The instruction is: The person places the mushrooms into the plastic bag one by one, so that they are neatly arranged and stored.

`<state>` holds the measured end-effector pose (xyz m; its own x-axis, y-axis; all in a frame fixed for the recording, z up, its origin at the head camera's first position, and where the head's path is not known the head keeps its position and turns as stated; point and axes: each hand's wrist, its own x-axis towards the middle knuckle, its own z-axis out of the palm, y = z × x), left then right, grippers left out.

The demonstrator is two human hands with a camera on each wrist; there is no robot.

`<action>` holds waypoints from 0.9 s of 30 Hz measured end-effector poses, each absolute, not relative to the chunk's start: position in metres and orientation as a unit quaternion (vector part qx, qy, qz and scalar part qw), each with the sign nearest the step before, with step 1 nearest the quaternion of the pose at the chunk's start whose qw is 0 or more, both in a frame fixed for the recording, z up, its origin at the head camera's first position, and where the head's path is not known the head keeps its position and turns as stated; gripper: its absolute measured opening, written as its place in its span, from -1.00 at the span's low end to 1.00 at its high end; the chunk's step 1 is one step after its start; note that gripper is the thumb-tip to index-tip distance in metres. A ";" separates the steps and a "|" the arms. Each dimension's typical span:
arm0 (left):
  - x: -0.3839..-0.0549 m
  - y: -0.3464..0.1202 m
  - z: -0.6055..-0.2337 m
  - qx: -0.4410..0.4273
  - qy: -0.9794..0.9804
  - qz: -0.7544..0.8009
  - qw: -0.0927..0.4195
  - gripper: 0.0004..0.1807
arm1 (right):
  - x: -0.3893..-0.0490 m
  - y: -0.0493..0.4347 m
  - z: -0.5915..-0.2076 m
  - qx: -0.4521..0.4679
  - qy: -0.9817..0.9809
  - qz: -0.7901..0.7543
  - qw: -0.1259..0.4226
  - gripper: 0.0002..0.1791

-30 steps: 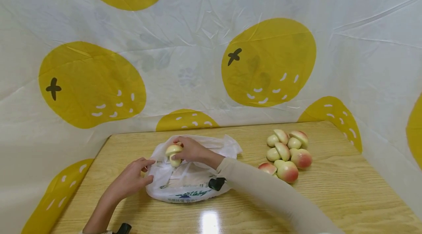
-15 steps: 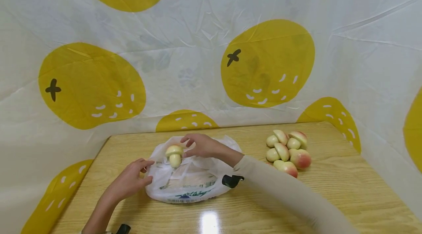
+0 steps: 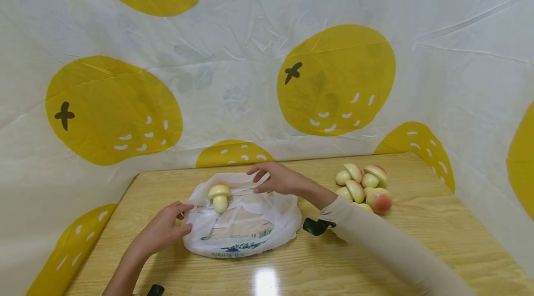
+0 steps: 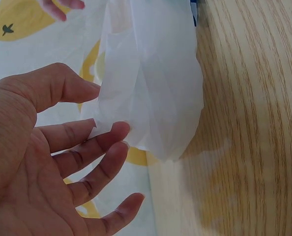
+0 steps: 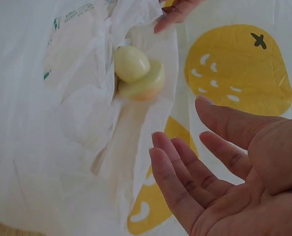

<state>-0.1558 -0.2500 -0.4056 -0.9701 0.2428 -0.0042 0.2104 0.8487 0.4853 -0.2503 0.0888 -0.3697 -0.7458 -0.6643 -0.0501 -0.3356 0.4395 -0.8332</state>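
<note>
A toy mushroom [image 3: 219, 198] with a pale stem and yellow-pink cap lies in the mouth of a white plastic bag [image 3: 250, 240] with green print. My left hand [image 3: 164, 226] is at the bag's left edge, its fingertips touching the plastic in the left wrist view, thumb and fingers apart. Over the bag's far right side is my right hand [image 3: 277, 179], fingers loosely bent and holding nothing. In the right wrist view that hand [image 5: 219, 172] is apart from the toy mushroom [image 5: 138, 73].
Several more toy mushrooms [image 3: 354, 191] and a red-cheeked, pear-like piece [image 3: 380, 200] lie grouped at the table's right. My right forearm hides part of the group. A white curtain [image 3: 233, 73] with yellow fruit prints stands behind the wooden table [image 3: 438, 222].
My right hand has let go of the toy mushroom in the bag and moved right and away from it. The left hand has stayed at the bag's edge.
</note>
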 end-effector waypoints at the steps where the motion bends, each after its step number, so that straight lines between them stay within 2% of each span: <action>1: -0.156 -0.250 -0.406 0.118 0.961 0.248 0.032 -0.47 | -0.250 0.092 -0.369 -0.304 0.824 -0.438 0.190 -0.44; 27: -0.156 -0.253 -0.405 0.117 0.960 0.251 0.038 -0.46 | -0.235 0.166 -0.363 -0.311 0.814 -0.452 0.191 -0.43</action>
<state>-0.1557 -0.2530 -0.4053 -0.9699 0.2431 -0.0154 0.2045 0.8470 0.4907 -0.2353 0.1656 -0.3634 -0.7338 -0.6787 -0.0291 -0.3343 0.3981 -0.8542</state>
